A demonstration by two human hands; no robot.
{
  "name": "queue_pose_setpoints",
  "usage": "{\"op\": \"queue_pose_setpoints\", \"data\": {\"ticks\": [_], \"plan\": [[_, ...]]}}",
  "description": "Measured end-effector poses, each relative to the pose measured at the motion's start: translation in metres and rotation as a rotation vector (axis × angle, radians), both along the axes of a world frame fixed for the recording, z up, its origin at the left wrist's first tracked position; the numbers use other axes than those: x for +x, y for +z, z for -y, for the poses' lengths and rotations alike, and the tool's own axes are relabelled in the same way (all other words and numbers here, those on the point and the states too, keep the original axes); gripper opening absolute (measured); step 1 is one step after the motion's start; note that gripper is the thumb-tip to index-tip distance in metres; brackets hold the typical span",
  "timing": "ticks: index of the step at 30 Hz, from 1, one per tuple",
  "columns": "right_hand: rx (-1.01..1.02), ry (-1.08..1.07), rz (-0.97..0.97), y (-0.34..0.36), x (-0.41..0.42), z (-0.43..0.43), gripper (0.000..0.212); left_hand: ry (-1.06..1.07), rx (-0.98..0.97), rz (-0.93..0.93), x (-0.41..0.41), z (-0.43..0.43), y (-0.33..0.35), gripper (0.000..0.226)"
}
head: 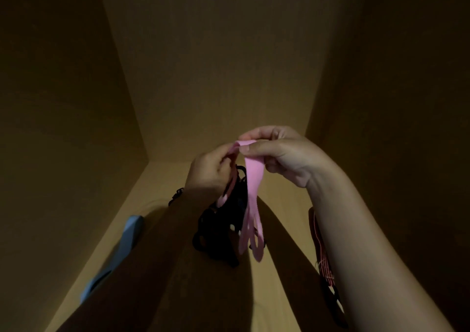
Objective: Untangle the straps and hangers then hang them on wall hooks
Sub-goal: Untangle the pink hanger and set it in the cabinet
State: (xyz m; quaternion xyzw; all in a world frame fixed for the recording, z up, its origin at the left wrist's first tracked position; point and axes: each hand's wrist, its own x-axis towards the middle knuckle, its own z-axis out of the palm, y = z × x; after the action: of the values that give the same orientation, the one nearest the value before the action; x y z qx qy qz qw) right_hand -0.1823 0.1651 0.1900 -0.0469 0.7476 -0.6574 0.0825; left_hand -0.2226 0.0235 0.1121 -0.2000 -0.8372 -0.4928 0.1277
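Head view, dim wooden shelf [162, 179], left hand [208, 171] and right hand [277, 151] both pinching the top of a pink strap [250, 192], black tangled straps [218, 227] hanging beneath mid-shelf, blue strap [127, 237] at left edge, red-striped strap [321, 250] at right edge

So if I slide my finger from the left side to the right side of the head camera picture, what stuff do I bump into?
Light blue strap lying on the wooden floor → left hand → pink looped strap held up by both hands → right hand → dark strap with red-orange stripes beside the right forearm.
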Motion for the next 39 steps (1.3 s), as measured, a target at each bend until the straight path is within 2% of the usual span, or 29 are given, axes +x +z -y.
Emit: {"op": "queue_pose_setpoints", "data": {"ticks": [3, 6, 10, 16, 17, 21, 25, 28, 30, 32, 36, 39], "plan": [[0.015, -0.058, -0.065, -0.006, -0.001, 0.003, 0.018, -0.137, 0.174, 0.236, 0.008, -0.007, 0.003, 0.032], [-0.04, -0.12, -0.112, -0.012, 0.0, 0.006, 0.02, -0.225, 0.283, 0.293, 0.013, -0.015, -0.002, 0.034], [-0.008, -0.152, -0.146, -0.016, 0.001, 0.005, 0.023, -0.267, 0.297, 0.328, 0.013, -0.016, -0.009, 0.033], [-0.087, -0.3, -0.114, -0.026, -0.004, 0.002, 0.03, -0.334, 0.453, 0.516, 0.017, -0.022, -0.01, 0.03], [-0.091, -0.348, -0.118, -0.03, -0.006, 0.001, 0.031, -0.34, 0.466, 0.518, 0.019, -0.025, -0.011, 0.026], [-0.083, -0.507, -0.121, -0.049, -0.01, -0.007, 0.032, -0.386, 0.189, 0.368, 0.021, -0.04, -0.024, 0.011], [-0.077, -0.629, -0.128, -0.065, -0.007, -0.03, 0.029, -0.346, 0.229, 0.393, 0.014, -0.056, -0.033, 0.015], [0.077, -0.482, -0.047, -0.079, 0.003, -0.05, 0.029, -0.311, 0.309, 0.414, 0.003, -0.072, -0.037, 0.015], [0.12, -0.294, 0.042, -0.093, 0.008, -0.059, 0.039, -0.299, 0.397, 0.491, -0.008, -0.085, -0.036, 0.015], [0.153, -0.228, 0.071, -0.108, 0.008, -0.066, 0.046, -0.297, 0.502, 0.598, -0.026, -0.102, -0.037, 0.011], [0.311, -0.456, 0.028, -0.131, -0.015, -0.083, 0.032, -0.32, 0.539, 0.818, -0.063, -0.137, -0.042, 0.014], [0.229, -0.61, 0.047, -0.135, -0.038, -0.097, 0.023, -0.345, 0.498, 0.907, -0.087, -0.157, -0.046, 0.019]]}}
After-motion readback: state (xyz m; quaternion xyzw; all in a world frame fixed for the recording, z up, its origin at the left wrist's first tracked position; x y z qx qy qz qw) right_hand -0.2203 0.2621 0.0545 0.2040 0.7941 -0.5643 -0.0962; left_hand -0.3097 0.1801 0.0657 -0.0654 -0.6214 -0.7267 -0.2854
